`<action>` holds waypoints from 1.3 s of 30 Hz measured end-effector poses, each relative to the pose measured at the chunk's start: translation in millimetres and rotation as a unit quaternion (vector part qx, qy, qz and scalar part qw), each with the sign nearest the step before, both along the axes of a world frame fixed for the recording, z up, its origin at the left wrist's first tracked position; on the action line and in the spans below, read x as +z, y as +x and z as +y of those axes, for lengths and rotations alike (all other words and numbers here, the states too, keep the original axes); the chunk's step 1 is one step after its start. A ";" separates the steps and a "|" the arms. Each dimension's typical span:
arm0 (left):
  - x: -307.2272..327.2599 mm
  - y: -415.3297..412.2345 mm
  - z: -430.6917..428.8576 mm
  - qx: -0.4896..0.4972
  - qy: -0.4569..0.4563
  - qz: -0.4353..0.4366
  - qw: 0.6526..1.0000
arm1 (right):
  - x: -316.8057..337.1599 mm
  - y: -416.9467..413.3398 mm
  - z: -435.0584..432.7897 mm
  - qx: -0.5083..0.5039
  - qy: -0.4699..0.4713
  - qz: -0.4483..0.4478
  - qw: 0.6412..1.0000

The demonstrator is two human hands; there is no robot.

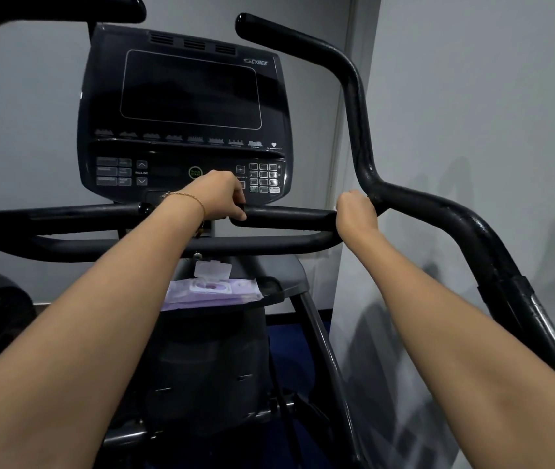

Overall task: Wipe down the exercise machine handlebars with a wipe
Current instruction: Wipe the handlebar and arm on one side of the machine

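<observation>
Grey wall [32, 113]; both hands' grip closed on handlebar [289, 220].

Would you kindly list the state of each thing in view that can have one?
Wipes pack: lid flipped open, lying on the machine's shelf.
Console screen: dark, off.
Left hand: curled over the horizontal handlebar; no wipe visible.
Right hand: closed around the same bar's right end.
Bracelet: worn on the left wrist.
</observation>
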State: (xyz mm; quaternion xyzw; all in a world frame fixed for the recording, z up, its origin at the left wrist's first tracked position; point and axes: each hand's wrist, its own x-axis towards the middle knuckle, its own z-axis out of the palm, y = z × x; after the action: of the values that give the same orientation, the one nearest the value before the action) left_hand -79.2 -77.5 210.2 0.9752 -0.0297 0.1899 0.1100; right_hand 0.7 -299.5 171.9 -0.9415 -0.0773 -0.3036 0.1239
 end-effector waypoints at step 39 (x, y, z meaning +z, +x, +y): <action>-24.3 -4.9 2.4 0.008 -0.132 -0.070 0.989 | -7.6 -30.0 88.5 0.246 0.074 -0.048 0.965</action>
State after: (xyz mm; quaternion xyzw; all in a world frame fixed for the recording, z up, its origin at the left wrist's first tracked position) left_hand -84.1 -75.0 185.8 0.9365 -0.0047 0.2612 0.2339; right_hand -29.3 -210.9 164.3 -0.8660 -0.2899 -0.3135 0.2603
